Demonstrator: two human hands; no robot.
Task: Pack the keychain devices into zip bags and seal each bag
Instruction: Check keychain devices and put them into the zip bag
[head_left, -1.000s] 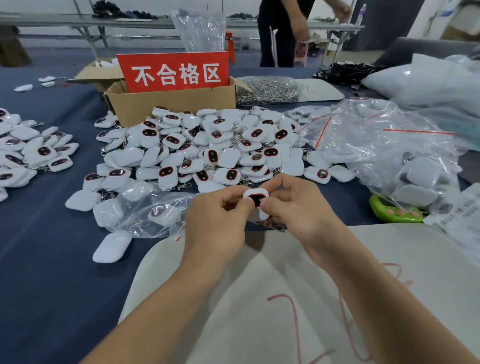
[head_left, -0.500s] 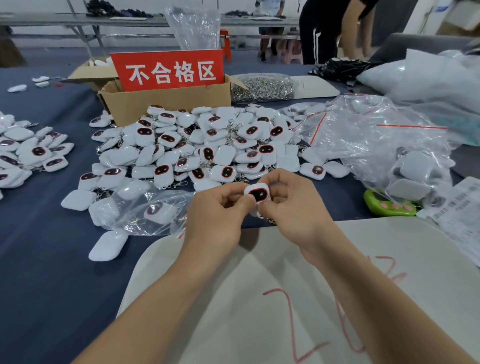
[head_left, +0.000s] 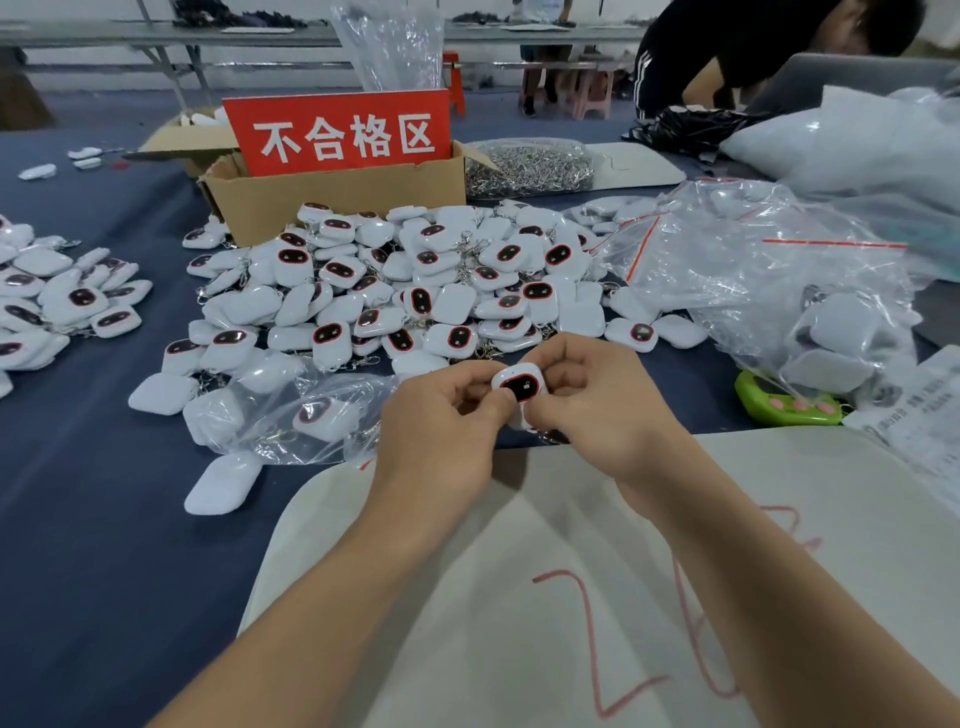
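The left grip (head_left: 441, 415) and right grip (head_left: 597, 410) both pinch one keychain device (head_left: 519, 385) at centre, seemingly checking it before bagging; the next move needs a zip bag from the heap of zip bags (head_left: 727, 270) at 2 o'clock.

White keychain devices (head_left: 395, 291) with red-rimmed black screens lie on a dark blue tablecloth (head_left: 104, 519).

Both hands meet at centre: the left hand (head_left: 441, 415) and right hand (head_left: 597, 400) pinch one white keychain device (head_left: 521, 383), dark screen up, above the blue bench (head_left: 78, 545). Behind it sprawls the device pile (head_left: 405, 280); clear zip bags (head_left: 753, 275) heap at right, a cardboard box (head_left: 337, 200) beyond.
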